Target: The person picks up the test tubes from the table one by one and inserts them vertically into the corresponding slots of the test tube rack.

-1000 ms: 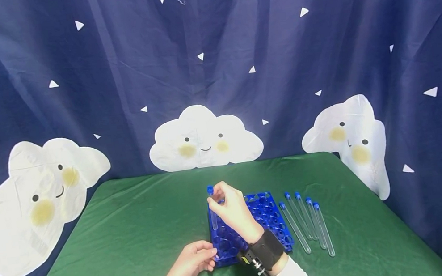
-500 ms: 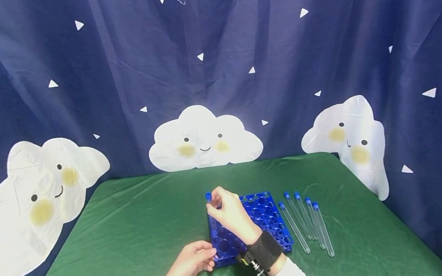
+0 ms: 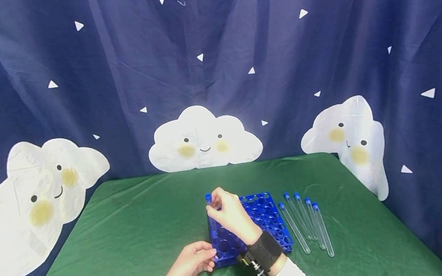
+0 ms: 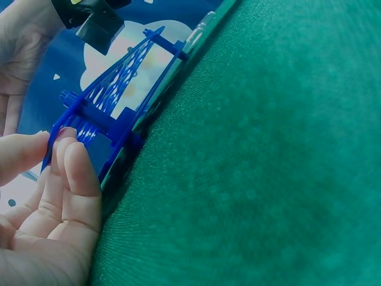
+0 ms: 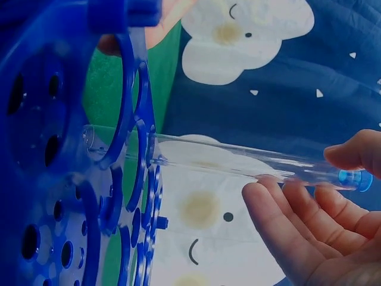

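My right hand [image 3: 232, 212] pinches a clear test tube [image 5: 232, 158] near its blue cap [image 3: 209, 198], thumb on one side and fingers on the other. In the right wrist view the tube's rounded lower end passes through a hole of the blue test tube rack [image 3: 272, 222], at its left side. My left hand [image 3: 192, 263] grips the rack's near left corner between thumb and fingers. That grip on the top plate's edge [image 4: 55, 128] shows closely in the left wrist view. Part of the rack is hidden behind my right hand and forearm.
Several capped test tubes [image 3: 295, 229] lie side by side on the green tablecloth [image 3: 140, 218], right of the rack, caps toward the far side. A dark blue curtain [image 3: 199, 82] with cloud prints hangs behind the table. Each wrist wears a black strap [image 3: 266, 249].
The right hand has lowered the test tube slightly and shifted it a little left into the rack; over the last half second it barely moves. The left hand stays on the corner.
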{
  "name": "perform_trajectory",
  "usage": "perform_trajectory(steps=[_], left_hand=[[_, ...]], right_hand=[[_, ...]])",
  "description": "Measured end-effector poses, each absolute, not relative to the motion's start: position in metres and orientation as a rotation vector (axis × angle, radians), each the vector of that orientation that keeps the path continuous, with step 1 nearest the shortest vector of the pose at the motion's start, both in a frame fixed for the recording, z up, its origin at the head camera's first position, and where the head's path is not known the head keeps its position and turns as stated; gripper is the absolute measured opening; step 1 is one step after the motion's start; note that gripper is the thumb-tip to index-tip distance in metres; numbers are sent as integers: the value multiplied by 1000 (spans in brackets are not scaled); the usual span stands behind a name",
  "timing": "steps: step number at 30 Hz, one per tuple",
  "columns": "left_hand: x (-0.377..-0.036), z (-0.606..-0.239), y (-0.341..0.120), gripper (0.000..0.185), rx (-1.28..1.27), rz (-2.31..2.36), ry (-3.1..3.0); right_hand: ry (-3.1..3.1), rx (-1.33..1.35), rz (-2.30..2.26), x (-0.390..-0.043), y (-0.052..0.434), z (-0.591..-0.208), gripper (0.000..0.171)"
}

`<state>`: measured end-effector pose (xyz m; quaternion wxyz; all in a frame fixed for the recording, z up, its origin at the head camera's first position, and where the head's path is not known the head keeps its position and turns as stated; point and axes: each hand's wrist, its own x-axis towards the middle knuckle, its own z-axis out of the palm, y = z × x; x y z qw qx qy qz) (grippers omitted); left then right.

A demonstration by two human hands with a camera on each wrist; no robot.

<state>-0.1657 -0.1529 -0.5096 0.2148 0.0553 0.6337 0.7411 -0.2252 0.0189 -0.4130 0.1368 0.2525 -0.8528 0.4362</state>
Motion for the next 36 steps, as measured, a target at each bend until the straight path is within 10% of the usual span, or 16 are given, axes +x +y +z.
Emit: perform_trajectory(steps=[22, 36], left_hand=[[-166, -514, -153, 18, 185, 2058, 1774], [-167, -515, -154, 14, 182, 2055, 1766]], right_hand=[[-2393, 518, 1178, -231, 84, -366, 22], [-2641, 224, 1009, -261, 179, -409, 21]])
